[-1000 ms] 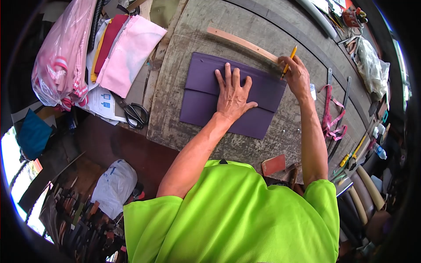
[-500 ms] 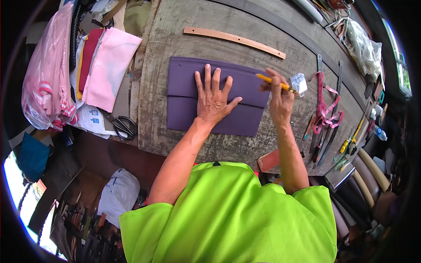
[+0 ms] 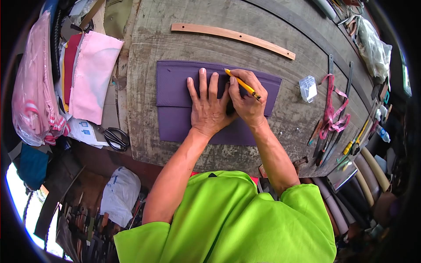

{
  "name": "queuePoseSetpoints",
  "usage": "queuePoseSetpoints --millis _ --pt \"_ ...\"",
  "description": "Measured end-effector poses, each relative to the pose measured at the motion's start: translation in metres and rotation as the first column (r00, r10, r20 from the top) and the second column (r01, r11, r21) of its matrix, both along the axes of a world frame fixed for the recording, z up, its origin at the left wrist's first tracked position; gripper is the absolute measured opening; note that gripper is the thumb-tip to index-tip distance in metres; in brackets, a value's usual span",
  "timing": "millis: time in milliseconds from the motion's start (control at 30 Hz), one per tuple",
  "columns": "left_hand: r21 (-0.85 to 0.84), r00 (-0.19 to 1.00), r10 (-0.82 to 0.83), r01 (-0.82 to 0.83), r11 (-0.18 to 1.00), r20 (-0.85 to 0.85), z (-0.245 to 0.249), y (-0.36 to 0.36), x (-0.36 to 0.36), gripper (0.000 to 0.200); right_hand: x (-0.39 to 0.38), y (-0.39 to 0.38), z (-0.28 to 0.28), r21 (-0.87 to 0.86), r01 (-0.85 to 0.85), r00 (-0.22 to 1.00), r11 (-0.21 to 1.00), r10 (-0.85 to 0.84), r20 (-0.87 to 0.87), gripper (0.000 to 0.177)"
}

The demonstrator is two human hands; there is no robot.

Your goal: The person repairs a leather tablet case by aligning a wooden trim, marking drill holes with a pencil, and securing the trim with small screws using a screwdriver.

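Observation:
A folded purple piece of fabric or leather (image 3: 175, 120) lies flat on the worktable, with a crease across its middle and stitching along its far edge. My left hand (image 3: 208, 107) presses down on it, fingers spread. Between the fingers of my right hand (image 3: 250, 98) is a yellow pencil (image 3: 241, 82), its tip close over the purple piece near the far edge. My right hand overlaps the thumb side of my left one, hiding part of the fold.
Beyond the purple piece lies a wooden strip with holes (image 3: 240, 37). To the right are a small clear plastic box (image 3: 308, 89), a pink tape measure (image 3: 332, 107) and metal rulers (image 3: 331, 65). Scissors (image 3: 116, 138) and folded pink cloth (image 3: 94, 76) sit at the left.
My right hand has moved left with the pencil, from beside the purple piece to over it. The camera view has shifted slightly. My left hand still lies on the piece.

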State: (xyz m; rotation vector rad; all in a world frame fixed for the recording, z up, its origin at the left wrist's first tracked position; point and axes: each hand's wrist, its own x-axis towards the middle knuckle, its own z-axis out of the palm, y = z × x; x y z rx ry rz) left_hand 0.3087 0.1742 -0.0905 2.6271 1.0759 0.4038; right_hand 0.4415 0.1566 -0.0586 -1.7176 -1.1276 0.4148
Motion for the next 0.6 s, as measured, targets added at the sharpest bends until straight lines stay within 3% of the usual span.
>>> queuePoseSetpoints --millis 600 --pt "-0.030 1.000 0.013 -0.013 0.999 -0.009 -0.0005 -0.0014 0.0005 0.088 0.0055 0.0057 0.0063 -0.094 -0.082 0.996 0.992 0.085 0.037 0.020"
